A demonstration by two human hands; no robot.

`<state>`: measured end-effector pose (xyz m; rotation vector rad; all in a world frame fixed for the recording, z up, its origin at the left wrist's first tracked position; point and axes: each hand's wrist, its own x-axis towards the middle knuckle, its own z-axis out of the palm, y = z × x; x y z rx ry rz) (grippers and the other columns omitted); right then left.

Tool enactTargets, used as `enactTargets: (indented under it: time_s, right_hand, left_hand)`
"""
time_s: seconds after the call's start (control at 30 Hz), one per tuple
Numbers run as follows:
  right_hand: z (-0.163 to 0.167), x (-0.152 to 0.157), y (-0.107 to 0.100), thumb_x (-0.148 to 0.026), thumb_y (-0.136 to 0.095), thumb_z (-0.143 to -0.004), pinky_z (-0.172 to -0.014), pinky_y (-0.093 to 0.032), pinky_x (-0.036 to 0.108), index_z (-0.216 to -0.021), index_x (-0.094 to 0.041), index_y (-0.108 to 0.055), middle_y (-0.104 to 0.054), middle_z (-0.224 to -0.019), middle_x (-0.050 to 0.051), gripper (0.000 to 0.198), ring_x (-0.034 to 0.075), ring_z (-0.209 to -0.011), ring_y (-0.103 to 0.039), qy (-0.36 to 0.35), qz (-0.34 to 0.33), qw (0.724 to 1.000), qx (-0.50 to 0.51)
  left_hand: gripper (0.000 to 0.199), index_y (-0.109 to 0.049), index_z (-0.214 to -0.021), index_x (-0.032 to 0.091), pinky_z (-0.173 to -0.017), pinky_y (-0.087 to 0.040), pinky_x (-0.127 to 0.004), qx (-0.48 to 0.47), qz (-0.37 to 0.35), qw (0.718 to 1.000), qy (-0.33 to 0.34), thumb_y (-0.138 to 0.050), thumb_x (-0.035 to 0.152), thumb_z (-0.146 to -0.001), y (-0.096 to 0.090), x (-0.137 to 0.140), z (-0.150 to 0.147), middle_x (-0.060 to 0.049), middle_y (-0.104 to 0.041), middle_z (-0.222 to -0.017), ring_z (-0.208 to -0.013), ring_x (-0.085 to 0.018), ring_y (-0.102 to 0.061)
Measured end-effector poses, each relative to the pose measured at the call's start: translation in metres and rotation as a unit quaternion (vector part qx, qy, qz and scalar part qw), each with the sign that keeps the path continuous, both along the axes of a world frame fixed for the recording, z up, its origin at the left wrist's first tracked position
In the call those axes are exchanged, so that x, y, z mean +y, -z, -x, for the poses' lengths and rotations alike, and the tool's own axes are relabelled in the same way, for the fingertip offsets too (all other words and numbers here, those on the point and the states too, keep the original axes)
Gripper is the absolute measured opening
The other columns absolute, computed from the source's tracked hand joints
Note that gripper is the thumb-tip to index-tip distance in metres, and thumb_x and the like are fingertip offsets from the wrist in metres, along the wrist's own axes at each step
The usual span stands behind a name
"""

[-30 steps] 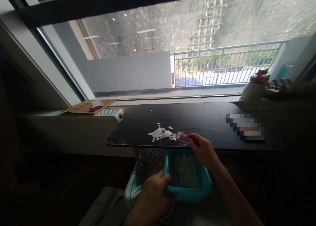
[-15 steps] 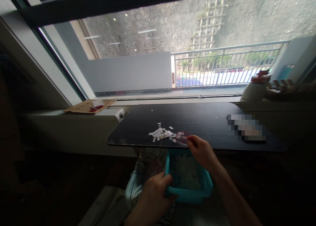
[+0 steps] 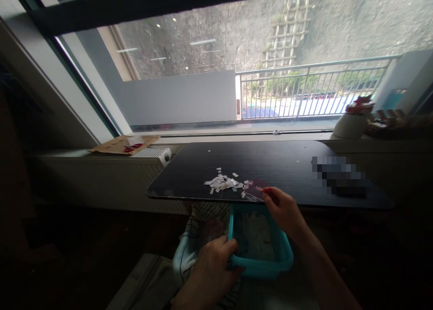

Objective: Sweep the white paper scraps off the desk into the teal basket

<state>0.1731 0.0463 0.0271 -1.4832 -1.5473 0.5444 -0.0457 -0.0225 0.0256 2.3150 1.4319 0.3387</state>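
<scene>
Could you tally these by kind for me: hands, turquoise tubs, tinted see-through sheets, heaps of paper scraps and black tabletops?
Hands: 2 (left hand, right hand)
Turquoise tub: 1
Tinted sheet: 1
Scrap heap: 1
Black tabletop: 1
Total: 6

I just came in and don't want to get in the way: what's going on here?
A person at a dark table pinches a thin, see-through pinkish piece in the right hand, at the right end of a heap of small white scraps. The left hand grips the near left corner of a turquoise basin, which is below the table's near edge and has pale pieces inside. Some scraps lie apart from the heap.
</scene>
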Motion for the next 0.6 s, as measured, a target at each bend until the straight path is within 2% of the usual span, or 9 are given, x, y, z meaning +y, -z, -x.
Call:
enactTargets:
  time_s: [0.2,0.37,0.47,0.6]
  right_hand:
    - [-0.004,-0.006,-0.004,-0.037,-0.047,-0.084,-0.061,-0.045,0.027,-0.088,-0.018,-0.067,-0.07,-0.076,0.004,0.028,0.018,-0.068,-0.063,-0.008,0.014,1.0,-0.022]
    - [-0.009,-0.018,-0.01,-0.036,-0.049,-0.081,-0.061,-0.045,0.028,-0.083,-0.019,-0.068,-0.07,-0.075,0.004,0.025,0.019,-0.069,-0.064,0.026,0.028,0.999,-0.005]
    - [-0.008,-0.019,-0.011,-0.038,-0.048,-0.082,-0.061,-0.045,0.027,-0.085,-0.019,-0.067,-0.07,-0.075,0.004,0.027,0.019,-0.069,-0.064,0.014,0.026,1.0,-0.002]
    - [-0.006,-0.017,-0.008,-0.039,-0.046,-0.086,-0.066,-0.046,0.028,-0.096,-0.016,-0.067,-0.071,-0.084,0.006,0.032,0.019,-0.073,-0.064,0.02,-0.008,1.0,-0.003]
  left_hand:
    - [0.017,-0.049,-0.071,0.021,-0.059,-0.031,-0.024,-0.017,0.003,1.0,-0.006,-0.062,0.012,-0.069,0.002,0.0,0.001,0.003,-0.053,-0.075,-0.07,-0.015,-0.052]
    - [0.016,-0.049,-0.072,0.021,-0.059,-0.03,-0.025,-0.027,0.0,1.0,-0.001,-0.063,0.013,-0.07,0.002,-0.002,0.002,0.003,-0.053,-0.075,-0.07,-0.015,-0.051]
    - [0.017,-0.049,-0.071,0.021,-0.059,-0.03,-0.025,-0.026,0.005,1.0,-0.003,-0.063,0.013,-0.07,0.0,-0.002,0.001,0.004,-0.053,-0.075,-0.07,-0.015,-0.051]
    - [0.016,-0.05,-0.072,0.021,-0.059,-0.03,-0.025,-0.021,0.004,1.0,-0.005,-0.064,0.013,-0.069,0.0,0.0,0.0,0.003,-0.053,-0.075,-0.07,-0.015,-0.052]
